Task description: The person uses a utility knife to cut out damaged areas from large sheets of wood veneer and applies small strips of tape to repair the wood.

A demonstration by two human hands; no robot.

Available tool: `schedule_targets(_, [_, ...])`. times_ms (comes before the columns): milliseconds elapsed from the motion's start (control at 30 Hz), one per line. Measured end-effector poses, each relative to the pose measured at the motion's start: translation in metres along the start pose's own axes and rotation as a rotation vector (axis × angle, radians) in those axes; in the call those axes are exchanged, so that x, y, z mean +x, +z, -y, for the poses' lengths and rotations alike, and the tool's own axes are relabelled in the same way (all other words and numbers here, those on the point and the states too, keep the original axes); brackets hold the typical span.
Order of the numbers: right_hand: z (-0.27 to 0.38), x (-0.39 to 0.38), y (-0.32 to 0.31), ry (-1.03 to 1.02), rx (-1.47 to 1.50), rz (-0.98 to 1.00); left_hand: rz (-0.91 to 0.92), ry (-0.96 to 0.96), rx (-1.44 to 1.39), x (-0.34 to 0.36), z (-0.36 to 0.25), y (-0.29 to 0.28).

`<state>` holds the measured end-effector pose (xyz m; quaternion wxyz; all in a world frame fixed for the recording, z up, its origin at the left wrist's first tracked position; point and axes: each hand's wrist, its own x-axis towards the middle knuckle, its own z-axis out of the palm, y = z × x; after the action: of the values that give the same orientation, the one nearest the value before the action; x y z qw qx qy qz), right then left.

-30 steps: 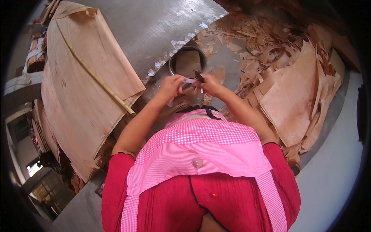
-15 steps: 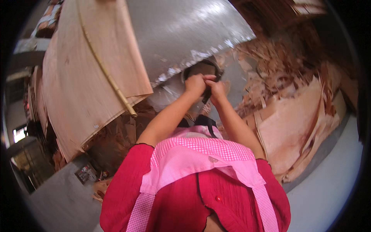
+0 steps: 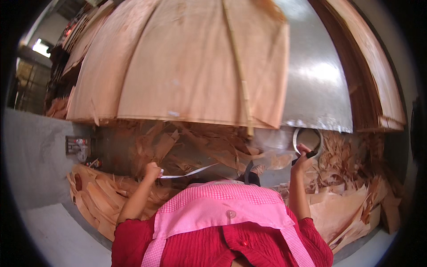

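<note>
My left hand (image 3: 153,171) is closed at the left, pinching a thin white strip (image 3: 189,172) that trails out to the right, above the apron. On the other side, my right hand (image 3: 303,159) is closed around a dark object (image 3: 311,154) that juts out on both sides of the fist; its kind cannot be made out. That hand is just in front of a round bucket (image 3: 321,139) with a pale rim. Beyond the hands, pale wood veneer sheets (image 3: 191,71) lie stacked, with a bamboo stick (image 3: 240,73) across them.
A shiny grey metal-like surface (image 3: 318,75) lies right of the sheets, with another veneer stack (image 3: 367,58) farther right. Torn veneer scraps (image 3: 155,142) litter the floor. More scraps (image 3: 100,198) are piled at the lower left, and larger pieces (image 3: 338,209) at the lower right.
My hands were together by the bucket and are now wide apart, the left one far to the left with the white strip. The view has swung left, bringing more veneer into sight.
</note>
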<state>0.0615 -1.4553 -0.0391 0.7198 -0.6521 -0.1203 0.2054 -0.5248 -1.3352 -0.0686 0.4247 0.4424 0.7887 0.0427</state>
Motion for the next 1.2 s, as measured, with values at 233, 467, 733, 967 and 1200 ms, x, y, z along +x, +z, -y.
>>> schedule_targets(233, [-0.002, -0.311, 0.307, -0.040, -0.269, 1.529, 0.456, 0.418, -0.453, -0.034, -0.001, -0.096])
schedule_targets(467, [-0.020, -0.464, 0.486, 0.119, -0.649, 2.062, -0.012, 0.396, -0.716, 0.000, 0.108, -0.297])
schedule_targets(733, [-0.073, -0.514, 0.653, -0.467, -0.890, 1.877, -0.961, -0.215, -0.135, 0.122, 0.352, -0.635])
schedule_targets(967, [-0.077, -0.541, 0.784, -0.019, -0.336, 1.890, -0.131, 0.168, -0.260, 0.247, 0.184, -0.533])
schedule_targets(1200, [-0.085, -0.519, 0.883, 0.038, -0.402, 1.804, -0.019, 0.586, -0.341, 0.339, -0.033, -0.545])
